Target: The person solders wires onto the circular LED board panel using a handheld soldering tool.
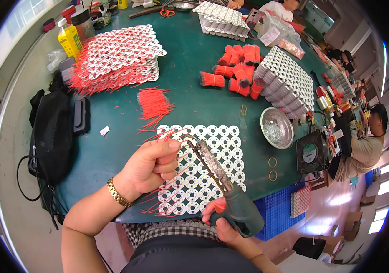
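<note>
Thin wires (154, 103), ring-patterned panel (202, 185)

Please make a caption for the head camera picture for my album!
Near red wires, the left hand is over white boards while the right hand grips a soldering gun.

The person's bare left hand (146, 167) sits just toward 8 o'clock of the view's centre, thumb (171, 145) and forefinger pinched together toward 2 o'clock, the remaining fingers curled inward. Its bare left forearm (93, 211) rises toward 2 o'clock from a sharply bent elbow at 8. The bare right hand (226, 231), partly hidden, lies between 5 and 6 o'clock, fingers wrapped in a grip; the bare right forearm (250, 255) angles in from 5, pointing toward 10.
</note>
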{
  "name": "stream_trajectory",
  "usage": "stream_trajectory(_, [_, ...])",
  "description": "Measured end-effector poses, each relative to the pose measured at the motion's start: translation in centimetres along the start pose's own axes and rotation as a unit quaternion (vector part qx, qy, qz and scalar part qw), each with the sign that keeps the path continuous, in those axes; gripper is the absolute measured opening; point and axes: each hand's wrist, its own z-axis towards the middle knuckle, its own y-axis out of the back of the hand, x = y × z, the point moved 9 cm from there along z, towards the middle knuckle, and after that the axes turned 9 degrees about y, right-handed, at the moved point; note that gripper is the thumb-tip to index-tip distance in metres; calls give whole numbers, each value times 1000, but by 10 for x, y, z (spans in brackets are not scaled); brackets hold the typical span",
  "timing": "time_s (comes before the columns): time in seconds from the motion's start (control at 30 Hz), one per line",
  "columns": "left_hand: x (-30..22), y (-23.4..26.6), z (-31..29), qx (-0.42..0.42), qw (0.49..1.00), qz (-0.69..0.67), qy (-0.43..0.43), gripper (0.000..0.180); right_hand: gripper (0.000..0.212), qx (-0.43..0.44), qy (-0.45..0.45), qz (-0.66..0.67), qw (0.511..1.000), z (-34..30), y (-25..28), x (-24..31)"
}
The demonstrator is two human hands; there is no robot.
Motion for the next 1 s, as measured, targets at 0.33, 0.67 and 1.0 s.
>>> stream_trajectory(0.33, [3, -2, -1, 10, 1000, 0, 7, 36, 57, -15, 39, 45, 998, -7, -1, 2])
stream_trajectory(0.67, [4, -4, -2, 10, 1000, -5, 5, 34, 61, -16, 7, 47, 999, -11, 2, -6])
stream_trajectory(1.0, [5, -4, -1, 11, 999, -25, 17, 39, 58, -18, 15, 59, 998, -16, 2, -14])
